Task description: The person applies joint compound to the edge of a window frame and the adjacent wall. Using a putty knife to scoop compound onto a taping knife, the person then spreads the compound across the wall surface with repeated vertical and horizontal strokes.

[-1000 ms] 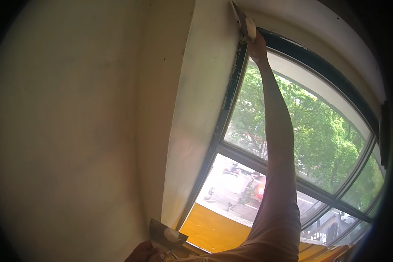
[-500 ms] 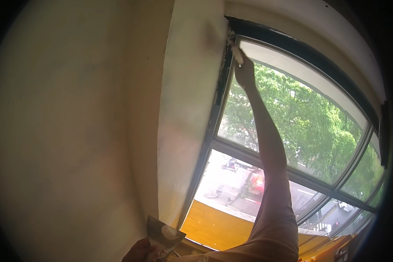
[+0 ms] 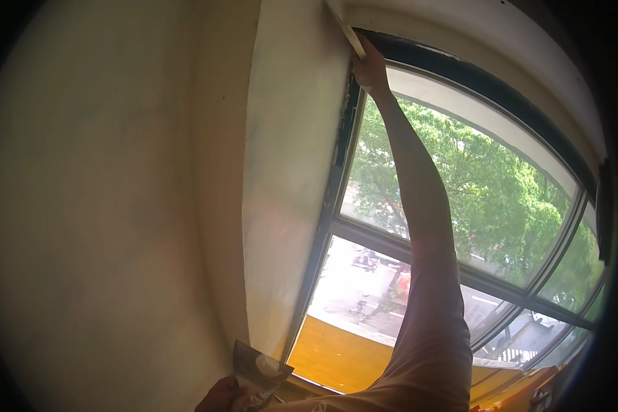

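My right arm reaches high, and my right hand (image 3: 372, 69) is closed around the pale handle of a slim tool (image 3: 352, 40), which looks like a putty knife. Its far end meets the top of the pale wall strip (image 3: 292, 123), beside the window's upper left corner; its blade is hard to make out. Low in the view, my left hand (image 3: 221, 397) grips a wide metal putty knife (image 3: 248, 358). A dab of white putty (image 3: 268, 365) lies on that broad blade. The fingers of the left hand are partly in shadow.
A dark-framed window (image 3: 343, 130) fills the right side, with worn paint along its frame. Behind the glass are a green tree (image 3: 474, 178) and a street. A large beige wall (image 3: 103, 206) stands at left. Below the window is a yellow-orange surface (image 3: 343, 353).
My right hand has moved up and slightly left with its tool, from the window frame's edge to the top of the wall strip. My left hand has barely moved.
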The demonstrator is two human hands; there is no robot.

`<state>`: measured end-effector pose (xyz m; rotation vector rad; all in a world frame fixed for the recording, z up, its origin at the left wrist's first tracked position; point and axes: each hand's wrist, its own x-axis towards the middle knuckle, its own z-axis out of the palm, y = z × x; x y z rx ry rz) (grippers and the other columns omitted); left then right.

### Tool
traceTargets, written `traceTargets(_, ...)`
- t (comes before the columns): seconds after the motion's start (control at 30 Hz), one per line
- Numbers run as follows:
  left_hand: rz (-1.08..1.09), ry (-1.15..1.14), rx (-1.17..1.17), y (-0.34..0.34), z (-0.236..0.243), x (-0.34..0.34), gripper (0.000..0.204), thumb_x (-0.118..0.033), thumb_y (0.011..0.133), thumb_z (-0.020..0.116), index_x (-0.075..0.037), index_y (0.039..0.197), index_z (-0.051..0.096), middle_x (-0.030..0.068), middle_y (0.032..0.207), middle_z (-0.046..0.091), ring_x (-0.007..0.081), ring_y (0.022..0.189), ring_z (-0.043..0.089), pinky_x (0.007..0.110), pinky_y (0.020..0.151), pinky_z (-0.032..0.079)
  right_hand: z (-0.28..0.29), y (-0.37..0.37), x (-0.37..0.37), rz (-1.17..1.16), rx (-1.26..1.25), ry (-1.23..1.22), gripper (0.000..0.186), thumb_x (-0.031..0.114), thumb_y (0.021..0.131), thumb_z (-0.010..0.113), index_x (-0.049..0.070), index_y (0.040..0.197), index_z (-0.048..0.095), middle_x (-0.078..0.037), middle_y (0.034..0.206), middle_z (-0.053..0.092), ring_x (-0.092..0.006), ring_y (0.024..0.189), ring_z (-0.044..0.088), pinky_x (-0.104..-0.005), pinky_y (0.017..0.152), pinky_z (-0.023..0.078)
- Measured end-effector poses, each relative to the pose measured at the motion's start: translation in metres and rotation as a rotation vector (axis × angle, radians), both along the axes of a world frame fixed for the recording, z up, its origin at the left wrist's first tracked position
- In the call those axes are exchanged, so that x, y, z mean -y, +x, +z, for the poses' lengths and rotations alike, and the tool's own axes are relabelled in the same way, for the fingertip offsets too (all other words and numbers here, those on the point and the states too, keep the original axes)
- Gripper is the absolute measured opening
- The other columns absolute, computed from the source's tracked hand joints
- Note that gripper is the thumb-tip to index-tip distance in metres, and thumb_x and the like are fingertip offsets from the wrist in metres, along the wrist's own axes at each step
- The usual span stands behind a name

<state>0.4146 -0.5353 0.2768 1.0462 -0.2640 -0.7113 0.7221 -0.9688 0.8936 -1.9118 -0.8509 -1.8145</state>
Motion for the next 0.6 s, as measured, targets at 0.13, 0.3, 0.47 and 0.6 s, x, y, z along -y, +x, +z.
traceTargets(0.13, 0.034, 0.075, 0.023, -0.008, 0.011, -0.002, 0.032, -0.013, 0.099, 0.060, 0.002, 0.127, 0.055, 0.0180, 0.106, 0.071, 0.0185, 0.081, 0.069, 0.030, 0.073, 0.059, 0.005, 0.012, -0.001, 0.022, 0.020, -0.006, 0.062, -0.004, 0.083, 0.054, 0.019, 0.141, 0.055, -0.020, 0.125, 0.065, -0.0381, 0.117, 0.063, -0.0434, 0.098, 0.049)
traceTargets(0.3, 0.033, 0.129, 0.003, -0.014, 0.022, -0.002, 0.038, -0.018, 0.098, 0.063, 0.002, 0.128, 0.055, 0.0173, 0.105, 0.071, 0.0179, 0.080, 0.069, 0.030, 0.070, 0.059, -0.007, 0.028, -0.003, 0.026, 0.060, -0.043, 0.071, -0.006, 0.082, 0.054, 0.021, 0.147, 0.047, -0.019, 0.135, 0.061, -0.0375, 0.125, 0.058, -0.0429, 0.103, 0.047)
traceTargets(0.47, 0.113, 0.026, 0.001, -0.031, 0.021, -0.002, 0.047, -0.014, 0.098, 0.065, -0.004, 0.141, 0.050, 0.0024, 0.095, 0.069, 0.0104, 0.068, 0.062, 0.026, 0.057, 0.053, -0.112, 0.021, -0.035, 0.003, -0.018, 0.028, 0.082, -0.009, 0.079, 0.058, 0.017, 0.153, 0.039, -0.016, 0.153, 0.044, -0.0355, 0.141, 0.043, -0.0418, 0.115, 0.039)
traceTargets(0.6, 0.070, 0.073, 0.006, -0.017, 0.029, -0.005, 0.044, -0.020, 0.097, 0.066, -0.001, 0.135, 0.052, 0.0102, 0.099, 0.069, 0.0146, 0.074, 0.065, 0.028, 0.065, 0.056, -0.226, -0.003, -0.026, 0.014, -0.189, 0.045, 0.089, -0.021, 0.072, 0.043, 0.014, 0.154, 0.040, -0.019, 0.158, 0.037, -0.0374, 0.147, 0.032, -0.0538, 0.119, 0.027)
